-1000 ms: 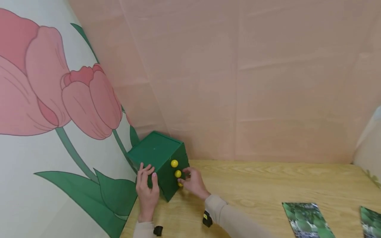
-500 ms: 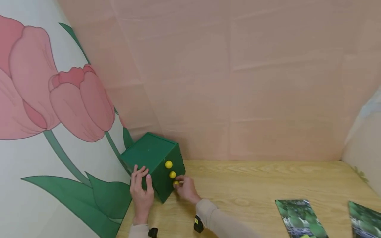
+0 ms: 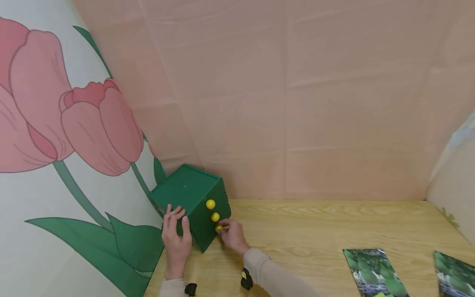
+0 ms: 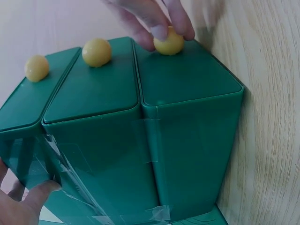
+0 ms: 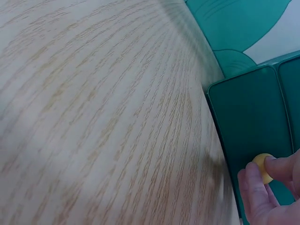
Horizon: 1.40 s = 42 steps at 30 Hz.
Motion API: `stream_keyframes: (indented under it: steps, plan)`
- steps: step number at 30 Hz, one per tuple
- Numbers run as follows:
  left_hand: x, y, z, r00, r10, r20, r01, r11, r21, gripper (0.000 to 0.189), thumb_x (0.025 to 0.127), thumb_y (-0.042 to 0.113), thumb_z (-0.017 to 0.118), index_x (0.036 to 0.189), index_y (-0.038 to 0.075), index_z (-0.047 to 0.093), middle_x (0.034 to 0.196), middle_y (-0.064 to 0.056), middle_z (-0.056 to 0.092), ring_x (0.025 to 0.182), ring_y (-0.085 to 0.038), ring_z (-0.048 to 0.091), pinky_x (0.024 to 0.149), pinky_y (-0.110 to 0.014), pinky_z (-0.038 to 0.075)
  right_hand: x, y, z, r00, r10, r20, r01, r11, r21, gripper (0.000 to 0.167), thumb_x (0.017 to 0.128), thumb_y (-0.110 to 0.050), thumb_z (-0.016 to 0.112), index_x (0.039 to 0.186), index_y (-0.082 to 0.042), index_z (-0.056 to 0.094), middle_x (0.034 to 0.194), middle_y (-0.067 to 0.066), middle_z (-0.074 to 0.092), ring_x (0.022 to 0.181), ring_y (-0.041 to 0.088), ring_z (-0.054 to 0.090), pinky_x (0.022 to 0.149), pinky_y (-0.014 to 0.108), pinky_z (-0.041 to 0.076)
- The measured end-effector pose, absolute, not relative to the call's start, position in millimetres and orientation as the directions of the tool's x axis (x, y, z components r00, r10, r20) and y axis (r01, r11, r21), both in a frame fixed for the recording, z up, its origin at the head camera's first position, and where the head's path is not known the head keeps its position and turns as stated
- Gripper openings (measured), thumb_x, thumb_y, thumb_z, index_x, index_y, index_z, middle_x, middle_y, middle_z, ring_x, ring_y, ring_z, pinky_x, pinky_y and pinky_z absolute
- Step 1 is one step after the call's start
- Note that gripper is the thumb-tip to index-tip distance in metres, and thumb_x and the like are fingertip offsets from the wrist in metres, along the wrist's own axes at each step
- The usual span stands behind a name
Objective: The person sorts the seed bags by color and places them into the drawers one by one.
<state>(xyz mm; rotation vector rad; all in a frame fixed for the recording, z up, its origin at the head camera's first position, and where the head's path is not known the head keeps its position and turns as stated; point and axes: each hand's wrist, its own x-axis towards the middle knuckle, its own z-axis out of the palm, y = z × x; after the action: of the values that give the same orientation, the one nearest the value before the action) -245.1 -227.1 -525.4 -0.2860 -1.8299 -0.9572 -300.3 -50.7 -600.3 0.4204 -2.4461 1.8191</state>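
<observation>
A green box of three stacked drawers stands in the corner against the flower-painted wall. Round yellow knobs stick out of its front, one per drawer; the top knob and middle knob are untouched. My right hand pinches the lowest yellow knob between thumb and fingers. That bottom drawer sits flush with the others. My left hand rests on the box's near side and top edge, fingers extended; its thumb touches the side in the left wrist view. Clear tape runs along the side.
The box stands on a wood-grain table. Two green picture cards, a nearer one and one at the right edge, lie on it. A pinkish wall covering rises behind, and the flower-painted wall bounds the left.
My right hand has closed its pinch on the lowest knob, which was more hidden behind the fingers a second ago. The left hand stays on the box. The head view shifted slightly.
</observation>
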Motion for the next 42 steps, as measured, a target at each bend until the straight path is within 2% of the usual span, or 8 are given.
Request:
stream_keyframes:
  steps: [9,16,27,33,42]
  plan:
    - [-240.3,-226.2,-523.3,-0.494,-0.238,0.836,0.550,0.660,0.513,0.021,0.098,-0.004,0.069,0.117,0.003,0.075,0.127,-0.021,0.069,0.147,-0.049,0.048,0.129,-0.027,0.032,-298.3,-47.5,-600.4,-0.957,-0.205,0.207,-0.257,0.259,-0.931,0.019,0.095,0.006,0.075,0.113,0.005,0.076,0.112,0.021,0.076,0.097,0.029,0.077,0.080,0.036,0.067]
    - [-244.5,-224.7,-522.6,-0.486,-0.231,0.843,0.563,0.655,0.504,0.022,0.096,-0.005,0.070,0.117,0.004,0.076,0.128,-0.020,0.069,0.147,-0.049,0.048,0.128,-0.027,0.032,-298.9,-41.6,-598.0,-0.956,-0.195,0.218,-0.267,0.274,-0.924,0.018,0.094,0.006,0.075,0.111,0.003,0.078,0.112,0.021,0.077,0.097,0.030,0.077,0.080,0.039,0.067]
    - [-244.7,-226.8,-525.0,-0.466,-0.222,0.857,0.580,0.655,0.485,0.024,0.096,-0.007,0.069,0.117,0.003,0.076,0.128,-0.021,0.068,0.146,-0.050,0.048,0.130,-0.035,0.034,-293.8,-33.5,-598.8,-0.949,-0.207,0.240,-0.289,0.256,-0.923,0.018,0.093,0.007,0.075,0.109,0.002,0.079,0.109,0.021,0.077,0.095,0.030,0.078,0.076,0.032,0.066]
    - [-244.4,-225.7,-525.0,-0.458,-0.220,0.861,0.583,0.657,0.478,0.025,0.096,-0.007,0.069,0.118,0.003,0.076,0.128,-0.021,0.068,0.146,-0.050,0.048,0.130,-0.031,0.033,-293.4,-28.1,-601.6,-0.951,-0.214,0.225,-0.278,0.260,-0.925,0.017,0.094,0.006,0.075,0.110,0.001,0.079,0.109,0.020,0.076,0.098,0.028,0.075,0.077,0.029,0.064]
    - [-244.4,-227.0,-525.2,-0.462,-0.229,0.857,0.577,0.656,0.486,0.026,0.095,-0.008,0.071,0.117,0.003,0.076,0.128,-0.021,0.069,0.145,-0.050,0.049,0.129,-0.027,0.032,-286.7,-20.3,-602.1,-0.967,-0.194,0.165,-0.213,0.262,-0.941,0.017,0.094,0.002,0.077,0.110,-0.004,0.080,0.110,0.014,0.076,0.108,0.032,0.071,0.089,0.046,0.064]
